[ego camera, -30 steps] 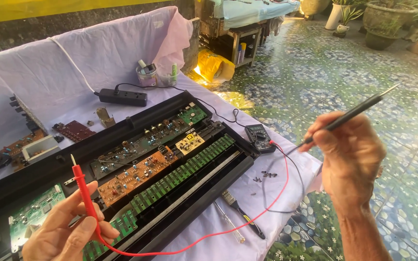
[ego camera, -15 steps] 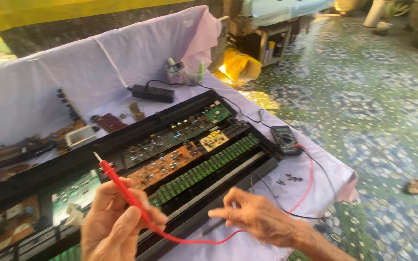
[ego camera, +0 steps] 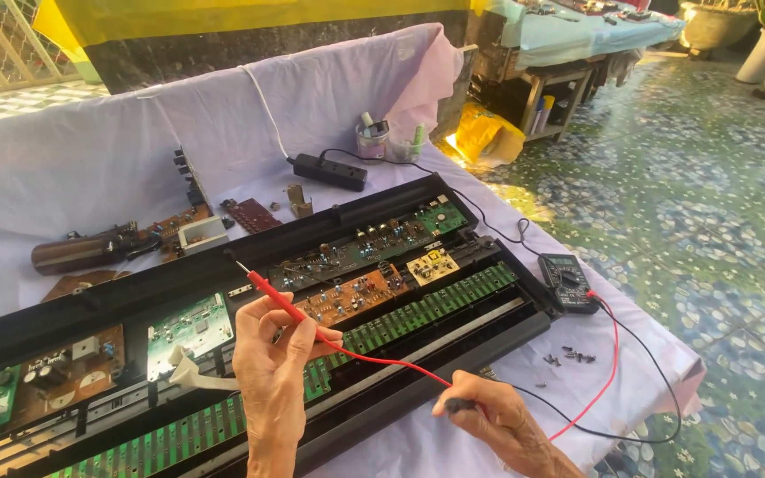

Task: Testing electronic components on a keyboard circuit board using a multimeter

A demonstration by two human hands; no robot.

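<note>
left hand (ego camera: 278, 354) fingers pinch red probe (ego camera: 281, 301) over open keyboard case (ego camera: 418, 398); right hand (ego camera: 498, 425) grips black probe (ego camera: 459, 406).

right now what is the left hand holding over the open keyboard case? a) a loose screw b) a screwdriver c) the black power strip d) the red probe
d: the left hand pinches the red probe with its tip up over the circuit boards, while the right hand grips the black probe near the case's front edge.

Left hand (ego camera: 278, 358) holding red probe (ego camera: 281, 301), right hand (ego camera: 498, 425) gripping black probe (ego camera: 459, 406)
</note>
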